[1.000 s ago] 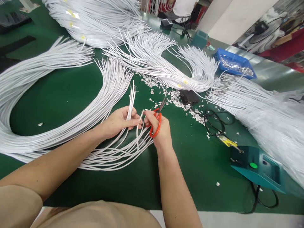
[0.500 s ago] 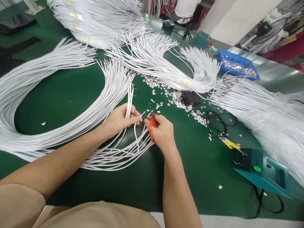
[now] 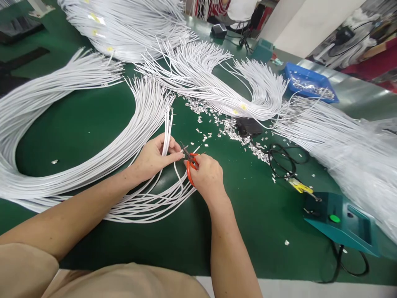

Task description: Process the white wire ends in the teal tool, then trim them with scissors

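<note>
My left hand (image 3: 156, 156) is closed around a few white cables (image 3: 168, 131), with one cable end pinched between thumb and finger. In my right hand (image 3: 207, 176) is a pair of scissors (image 3: 190, 167) with orange handles. The dark blades are at the pinched cable end, close to my left fingertips; whether they touch it I cannot tell. Below the hands, loose white cables (image 3: 149, 207) fan out over the green table (image 3: 257, 231). A large curved bundle of white cables (image 3: 102, 159) lies to the left of my left hand.
Small silvery pieces (image 3: 229, 126) are scattered beyond the hands, around a black block (image 3: 249, 127). A blue tray (image 3: 310, 80) holds more pieces. A teal device (image 3: 341, 221) with a green button stands at right, beside plastic-wrapped cables (image 3: 356, 153). More cable bundles (image 3: 130, 29) lie at the back.
My right hand has moved left with the scissors, and their blades have come from beside the pinched cable end to right at it. My left hand has stayed nearly in place.
</note>
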Available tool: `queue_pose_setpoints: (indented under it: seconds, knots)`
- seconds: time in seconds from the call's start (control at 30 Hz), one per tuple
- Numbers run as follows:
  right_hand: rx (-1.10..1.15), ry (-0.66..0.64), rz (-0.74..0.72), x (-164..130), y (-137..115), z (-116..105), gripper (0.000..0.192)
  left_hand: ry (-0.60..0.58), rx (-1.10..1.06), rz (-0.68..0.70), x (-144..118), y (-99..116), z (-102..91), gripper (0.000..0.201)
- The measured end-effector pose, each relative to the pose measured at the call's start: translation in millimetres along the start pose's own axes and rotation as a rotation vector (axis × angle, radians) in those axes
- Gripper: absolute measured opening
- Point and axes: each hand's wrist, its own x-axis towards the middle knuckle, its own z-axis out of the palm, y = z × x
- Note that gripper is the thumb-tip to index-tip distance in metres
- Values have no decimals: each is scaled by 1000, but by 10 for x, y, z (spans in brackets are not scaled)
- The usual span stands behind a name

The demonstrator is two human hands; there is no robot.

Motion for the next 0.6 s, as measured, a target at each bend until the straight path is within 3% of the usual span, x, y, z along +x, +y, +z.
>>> queue_pose_setpoints:
  seconds: [0.27, 0.6]
  knots:
    - [-37, 21, -24, 5, 7, 23, 22, -40, -128, -83, 18, -15, -8, 28]
    - [-51, 41, -45, -12, -13, 25, 23, -64, -145, -37, 12, -28, 3, 21]
